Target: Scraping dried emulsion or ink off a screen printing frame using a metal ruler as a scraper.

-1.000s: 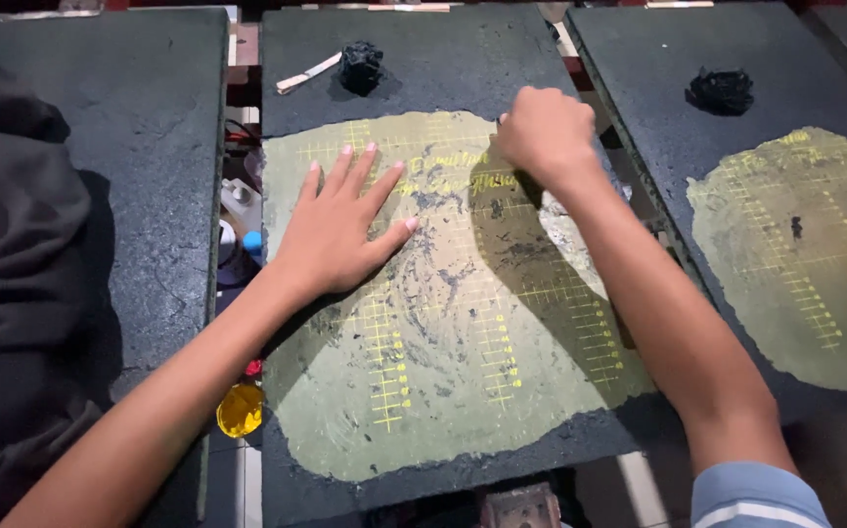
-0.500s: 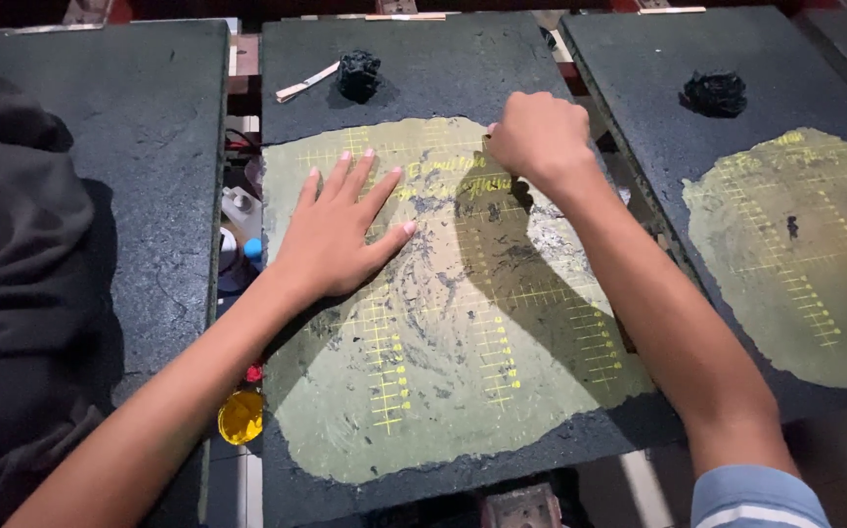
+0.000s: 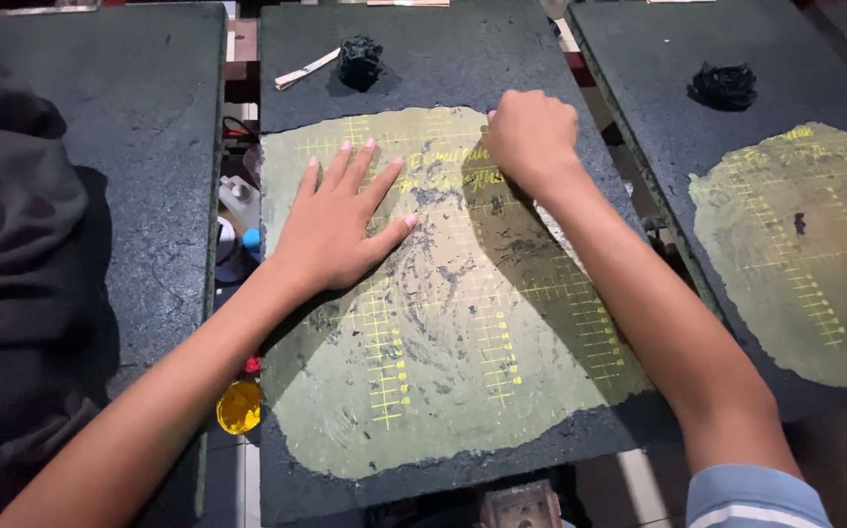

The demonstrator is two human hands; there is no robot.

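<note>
I see the left hand [image 3: 340, 227] spread flat, fingers apart, pressing on the upper left part of the olive-green patch with yellow grid lines [image 3: 443, 323] that covers the middle dark board [image 3: 423, 68]. The right hand [image 3: 533, 135] is balled into a fist at the patch's top edge; I cannot tell whether it grips anything. Above the patch lie a black wad [image 3: 360, 61] and a pale stick [image 3: 306, 68].

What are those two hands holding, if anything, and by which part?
The left hand holds nothing; it lies flat, fingers spread, on the olive patch of the middle board. The right hand is a closed fist on that patch; whether it grips anything cannot be told.
</note>
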